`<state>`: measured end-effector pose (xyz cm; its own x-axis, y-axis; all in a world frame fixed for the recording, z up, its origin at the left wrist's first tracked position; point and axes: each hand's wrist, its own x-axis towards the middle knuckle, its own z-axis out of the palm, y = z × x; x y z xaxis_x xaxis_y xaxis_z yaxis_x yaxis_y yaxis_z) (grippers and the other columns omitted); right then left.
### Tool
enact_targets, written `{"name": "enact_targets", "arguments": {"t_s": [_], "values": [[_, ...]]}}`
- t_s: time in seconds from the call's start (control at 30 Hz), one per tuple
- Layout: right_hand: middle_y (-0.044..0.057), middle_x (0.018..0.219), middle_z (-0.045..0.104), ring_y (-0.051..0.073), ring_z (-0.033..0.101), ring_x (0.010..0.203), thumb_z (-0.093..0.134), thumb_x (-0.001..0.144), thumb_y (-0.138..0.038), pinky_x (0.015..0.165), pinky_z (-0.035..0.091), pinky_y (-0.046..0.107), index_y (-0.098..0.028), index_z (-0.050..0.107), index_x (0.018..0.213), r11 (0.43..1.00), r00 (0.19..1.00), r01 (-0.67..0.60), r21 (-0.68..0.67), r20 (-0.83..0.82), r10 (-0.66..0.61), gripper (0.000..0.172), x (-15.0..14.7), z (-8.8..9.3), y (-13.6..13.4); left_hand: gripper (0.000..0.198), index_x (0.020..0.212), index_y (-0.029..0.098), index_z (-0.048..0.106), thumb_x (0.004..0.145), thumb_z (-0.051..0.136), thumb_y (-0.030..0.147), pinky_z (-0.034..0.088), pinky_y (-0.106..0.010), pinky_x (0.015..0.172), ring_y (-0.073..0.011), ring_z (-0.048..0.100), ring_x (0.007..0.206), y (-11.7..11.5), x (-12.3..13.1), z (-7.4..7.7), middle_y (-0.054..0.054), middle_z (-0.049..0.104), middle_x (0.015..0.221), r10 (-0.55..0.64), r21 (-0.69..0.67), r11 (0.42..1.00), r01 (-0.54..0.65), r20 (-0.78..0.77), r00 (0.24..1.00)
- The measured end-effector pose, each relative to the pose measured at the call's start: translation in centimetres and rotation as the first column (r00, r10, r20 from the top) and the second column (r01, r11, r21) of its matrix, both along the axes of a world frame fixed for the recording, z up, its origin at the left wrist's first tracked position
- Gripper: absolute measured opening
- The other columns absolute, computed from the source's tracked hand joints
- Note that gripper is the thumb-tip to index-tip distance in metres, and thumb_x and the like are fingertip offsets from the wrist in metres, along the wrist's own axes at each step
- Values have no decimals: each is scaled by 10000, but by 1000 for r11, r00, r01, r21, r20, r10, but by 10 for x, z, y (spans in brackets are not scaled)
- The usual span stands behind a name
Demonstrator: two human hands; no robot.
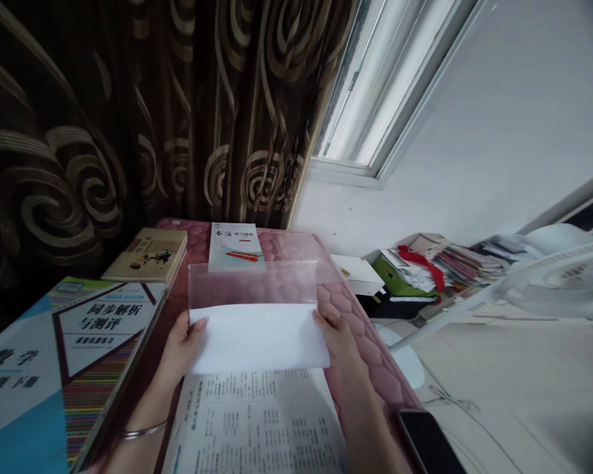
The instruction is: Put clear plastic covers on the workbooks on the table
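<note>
A clear plastic book cover (252,283) stands up in front of me, with a blank white sheet (259,337) against its lower part. My left hand (185,337) pinches the left edge of the sheet and plastic, thumb on the near side. At the right edge, my right hand (337,336) grips them the same way. Below them lies a printed page (261,421) dense with text, its top hidden behind the white sheet. Whether sheet and page belong to one book I cannot tell. Beyond the plastic lies a white booklet (234,243) with a red picture.
A large workbook (99,329) and a tan book (145,257) are stacked at left. Another clear plastic sheet (301,253) lies on the pink quilted surface (375,359). A phone (427,438) rests at the right edge. A white fan (474,296) and piled papers (467,263) are beyond.
</note>
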<state>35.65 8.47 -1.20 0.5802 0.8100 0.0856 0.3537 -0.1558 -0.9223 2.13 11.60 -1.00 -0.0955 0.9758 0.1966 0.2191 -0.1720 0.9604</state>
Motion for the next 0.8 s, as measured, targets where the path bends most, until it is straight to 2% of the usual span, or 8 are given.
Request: {"name": "enact_targets", "arguments": {"t_s": [0.1, 0.23, 0.4, 0.47, 0.63, 0.8], "values": [[40, 584, 606, 192, 527, 561, 572, 621, -592, 500, 395, 300, -213, 611, 602, 999, 997, -41, -24, -69, 40, 381, -7, 8, -2, 385, 944, 182, 599, 716, 591, 492, 499, -333, 815, -219, 636, 859, 0, 0, 0, -63, 705, 892, -4, -8, 1000, 4, 14, 1000], [35, 546, 573, 199, 512, 562, 552, 650, -576, 507, 373, 305, -232, 566, 559, 1000, 998, -1, -20, 63, 2, 355, -14, 12, -3, 387, 934, 184, 601, 718, 596, 505, 499, -334, 810, -218, 633, 849, 1, -1, -1, -59, 701, 880, 5, 4, 1000, -5, 14, 1000], [23, 552, 563, 183, 502, 559, 477, 661, -658, 527, 369, 294, -218, 531, 599, 997, 989, 29, 68, 143, -38, 448, -19, 7, 0, 356, 865, 186, 585, 726, 601, 513, 507, -304, 707, -199, 625, 761, -1, -2, -2, -35, 676, 797, -16, -28, 999, 17, 24, 1000], [19, 544, 561, 180, 500, 557, 488, 641, -685, 518, 364, 285, -215, 543, 603, 997, 991, 37, 71, 126, -45, 475, -19, 8, 0, 343, 858, 187, 580, 733, 601, 506, 506, -300, 680, -189, 616, 725, -3, -1, -1, -26, 669, 773, -31, -43, 999, 33, 32, 999], [11, 533, 551, 178, 502, 539, 554, 623, -657, 504, 365, 279, -204, 569, 596, 1000, 998, 0, -28, 65, 2, 454, -13, 16, -6, 318, 845, 189, 587, 725, 613, 482, 505, -308, 696, -188, 613, 727, -5, 1, 4, -19, 660, 754, -4, -24, 1000, 5, 19, 1000], [44, 565, 599, 213, 546, 570, 506, 626, -663, 530, 398, 308, -218, 550, 594, 999, 994, 34, 21, 102, -36, 449, -20, 11, -3, 288, 825, 188, 592, 726, 590, 458, 507, -312, 719, -189, 623, 742, -5, 1, 5, -24, 663, 752, 3, -16, 1000, -2, 14, 1000]]}}
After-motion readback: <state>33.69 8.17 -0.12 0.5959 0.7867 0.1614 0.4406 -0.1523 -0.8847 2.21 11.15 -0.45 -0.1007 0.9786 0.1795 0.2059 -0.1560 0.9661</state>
